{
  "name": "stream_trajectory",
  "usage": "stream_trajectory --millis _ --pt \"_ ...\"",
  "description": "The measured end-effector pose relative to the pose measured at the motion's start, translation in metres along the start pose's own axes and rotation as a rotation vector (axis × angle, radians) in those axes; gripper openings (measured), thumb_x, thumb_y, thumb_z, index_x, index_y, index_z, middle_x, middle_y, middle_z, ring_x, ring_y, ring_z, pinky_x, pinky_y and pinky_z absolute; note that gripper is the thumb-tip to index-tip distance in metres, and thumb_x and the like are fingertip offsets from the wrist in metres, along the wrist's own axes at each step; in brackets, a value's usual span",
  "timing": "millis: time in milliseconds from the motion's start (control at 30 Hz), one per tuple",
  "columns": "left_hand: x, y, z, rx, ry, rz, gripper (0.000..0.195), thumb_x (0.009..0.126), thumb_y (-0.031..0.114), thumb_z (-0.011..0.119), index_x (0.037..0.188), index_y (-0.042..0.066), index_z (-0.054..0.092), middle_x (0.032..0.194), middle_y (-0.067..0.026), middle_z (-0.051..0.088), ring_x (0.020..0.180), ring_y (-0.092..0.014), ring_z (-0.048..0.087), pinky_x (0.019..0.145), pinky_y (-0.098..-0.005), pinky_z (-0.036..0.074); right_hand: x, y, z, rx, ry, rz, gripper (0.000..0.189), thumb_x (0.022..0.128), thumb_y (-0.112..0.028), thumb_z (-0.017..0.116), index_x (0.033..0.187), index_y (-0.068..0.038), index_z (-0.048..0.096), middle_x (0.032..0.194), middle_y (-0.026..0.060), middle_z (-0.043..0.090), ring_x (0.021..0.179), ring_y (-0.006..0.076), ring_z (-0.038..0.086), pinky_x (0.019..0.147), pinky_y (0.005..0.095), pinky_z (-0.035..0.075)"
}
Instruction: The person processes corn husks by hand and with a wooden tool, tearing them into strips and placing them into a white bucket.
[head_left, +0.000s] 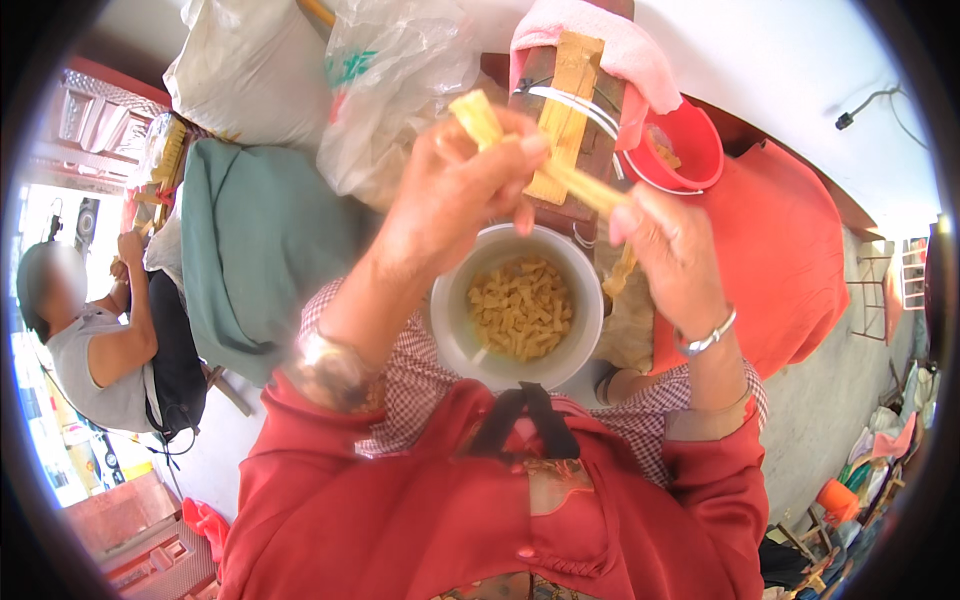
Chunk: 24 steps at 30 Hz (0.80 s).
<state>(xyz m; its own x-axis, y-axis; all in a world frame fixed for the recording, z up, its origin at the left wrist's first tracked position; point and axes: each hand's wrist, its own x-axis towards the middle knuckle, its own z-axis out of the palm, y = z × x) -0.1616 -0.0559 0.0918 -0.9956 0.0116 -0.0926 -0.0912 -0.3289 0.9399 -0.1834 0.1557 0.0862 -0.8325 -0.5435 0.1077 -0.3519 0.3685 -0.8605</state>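
Observation:
Both of my hands are raised above a white bucket (442, 300) that holds many short yellowish pieces (521, 307). A long, flat, pale-yellow strip (585, 185) stretches between my hands. My left hand (457, 180) grips its upper end, where a folded part sticks up past the fingers. My right hand (667, 247) pinches the strip farther down, and a crinkled tail hangs below the fingers. What the strip is made of cannot be told. Just beyond the bucket, a wooden board (562, 127) lies on a dark bench, with white cords across it.
A red bucket (705, 150) stands beyond my right hand, near a pink towel (600, 45). Red cloth (780, 255) lies at right, green cloth (255, 240) at left. Clear plastic bags (397, 82) and a white sack (247, 75) are behind. Another person (105, 330) sits at far left.

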Motion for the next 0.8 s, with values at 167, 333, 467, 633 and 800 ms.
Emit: stream_trajectory --millis 167,333,467,633,800 --pt "0.042 0.013 -0.001 0.057 -0.060 0.068 0.017 0.084 0.011 0.062 0.092 -0.002 0.056 0.063 0.0012 0.048 0.051 -0.006 0.044 0.048 -0.0246 0.047 0.041 0.014 -0.012 -0.140 0.206 -0.139 0.031 0.092 -0.027 0.048 0.076 0.000 0.054 0.061 0.0132 0.051 0.054 0.0226 0.050 0.055 0.0320 0.040" --pt "0.077 -0.018 -0.006 0.272 0.056 0.117 0.012 0.082 0.013 0.062 0.084 0.001 0.060 0.064 -0.0016 0.055 0.052 -0.008 0.050 0.047 -0.0254 0.045 0.065 0.048 -0.005 -0.344 0.258 0.009 0.029 0.091 -0.026 0.049 0.081 0.000 0.057 0.070 0.0173 0.058 0.066 0.0346 0.056 0.061 0.0410 0.042" --pt "0.081 -0.030 -0.031 0.618 0.271 0.034 0.016 0.081 0.015 0.061 0.081 -0.001 0.062 0.063 -0.0042 0.058 0.049 -0.010 0.053 0.044 -0.0251 0.043 0.052 0.100 0.010 -0.453 0.192 -0.131 0.032 0.094 -0.027 0.048 0.078 0.000 0.052 0.063 0.0168 0.043 0.056 0.0237 0.044 0.058 0.0321 0.039" --pt "0.028 0.000 -0.029 0.861 -0.149 -0.219 0.014 0.082 0.014 0.059 0.088 0.002 0.063 0.059 0.0000 0.055 0.049 -0.006 0.050 0.041 -0.0218 0.040 0.006 0.020 0.012 0.049 0.097 0.069 0.024 0.092 -0.023 0.050 0.085 -0.002 0.058 0.071 0.0147 0.059 0.064 0.0276 0.059 0.060 0.0345 0.046" --pt "-0.032 -0.027 -0.017 0.730 -0.433 -0.258 0.027 0.090 0.026 0.055 0.085 0.001 0.064 0.063 -0.0052 0.060 0.055 -0.011 0.055 0.053 -0.0269 0.045 -0.024 -0.009 0.064 0.129 0.009 -0.333 0.011 0.088 -0.014 0.058 0.093 -0.004 0.058 0.073 0.0084 0.060 0.064 0.0263 0.061 0.057 0.0339 0.046"
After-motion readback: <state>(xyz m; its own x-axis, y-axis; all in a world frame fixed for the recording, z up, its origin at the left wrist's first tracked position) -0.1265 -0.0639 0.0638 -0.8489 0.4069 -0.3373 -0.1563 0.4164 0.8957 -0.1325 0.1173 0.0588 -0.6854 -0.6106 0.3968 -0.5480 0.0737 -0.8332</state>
